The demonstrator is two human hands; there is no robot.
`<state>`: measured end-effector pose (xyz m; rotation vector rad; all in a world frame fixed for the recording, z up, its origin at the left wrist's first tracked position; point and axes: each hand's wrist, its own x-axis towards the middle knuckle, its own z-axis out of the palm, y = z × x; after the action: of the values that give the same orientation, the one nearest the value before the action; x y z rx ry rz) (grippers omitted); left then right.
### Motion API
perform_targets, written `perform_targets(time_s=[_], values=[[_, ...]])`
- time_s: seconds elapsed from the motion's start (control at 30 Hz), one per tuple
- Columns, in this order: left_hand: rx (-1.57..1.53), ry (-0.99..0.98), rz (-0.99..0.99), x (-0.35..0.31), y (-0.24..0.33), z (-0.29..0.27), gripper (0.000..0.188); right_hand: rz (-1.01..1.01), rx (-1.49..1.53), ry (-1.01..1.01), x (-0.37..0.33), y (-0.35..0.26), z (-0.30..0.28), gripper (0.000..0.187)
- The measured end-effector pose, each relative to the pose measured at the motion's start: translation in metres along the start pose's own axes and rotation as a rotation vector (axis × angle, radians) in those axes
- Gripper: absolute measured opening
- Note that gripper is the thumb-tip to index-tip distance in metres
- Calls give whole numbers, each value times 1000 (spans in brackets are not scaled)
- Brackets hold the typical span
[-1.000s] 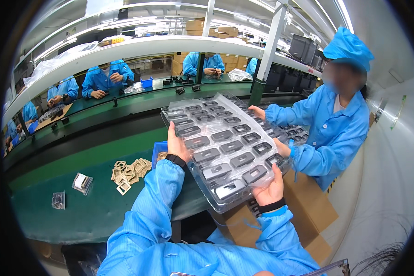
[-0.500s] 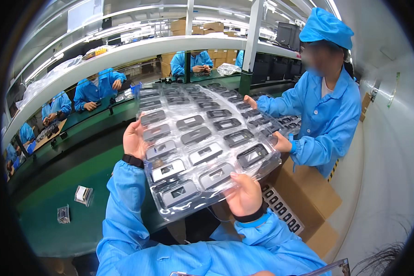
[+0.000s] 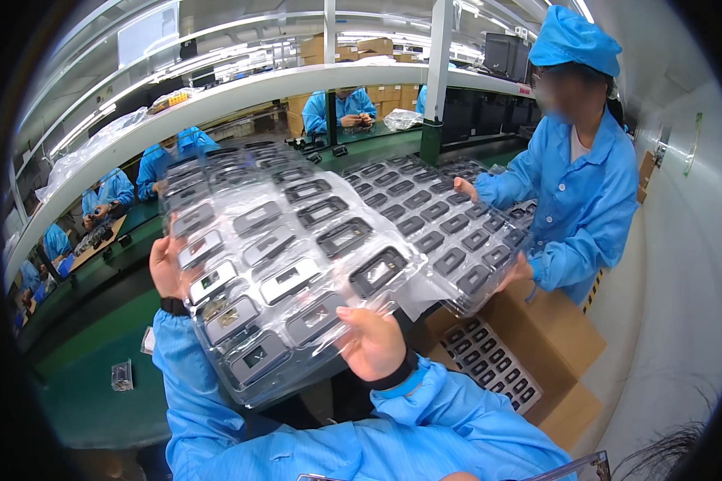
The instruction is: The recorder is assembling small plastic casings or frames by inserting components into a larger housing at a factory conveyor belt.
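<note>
Between my two hands is a clear plastic tray [image 3: 253, 250] with rows of grey and black rounded rectangular housings in its pockets, held up and tilted. My left hand [image 3: 168, 271] grips its left edge, the fingers partly hidden under it. At the near right corner my right hand [image 3: 373, 341] is closed on the rim, thumb on top. Just right of it, a co-worker in blue [image 3: 586, 176] holds a second clear tray [image 3: 441, 220] of dark housings with both hands. A sheet of clear film [image 3: 425, 290] hangs between the two trays.
Below the trays on the right stands an open cardboard box [image 3: 565, 345] holding a tray of dark parts [image 3: 493, 361]. A small bagged item [image 3: 122, 375] lies on the green bench [image 3: 80, 409]. A white shelf [image 3: 241, 84] crosses behind; other workers sit beyond.
My hands have moved left with their tray, apart from the co-worker's tray, which now shows much more fully. The co-worker's hands still hold that second tray.
</note>
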<state>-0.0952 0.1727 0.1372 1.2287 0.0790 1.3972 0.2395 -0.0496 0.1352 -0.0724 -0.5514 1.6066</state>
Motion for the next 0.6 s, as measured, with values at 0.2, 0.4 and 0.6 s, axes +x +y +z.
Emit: perform_targets(time_s=[0.2,0.4,0.6], values=[[-234,-15,-144,-41,40,-8,60,57,9,-48,1,28,-1,53],[-182,104,-173,-64,50,-35,61,61,25,-46,6,50,-12,58],[-156,161,-137,-72,52,-28,60,96,24,-22,8,51,-9,53]])
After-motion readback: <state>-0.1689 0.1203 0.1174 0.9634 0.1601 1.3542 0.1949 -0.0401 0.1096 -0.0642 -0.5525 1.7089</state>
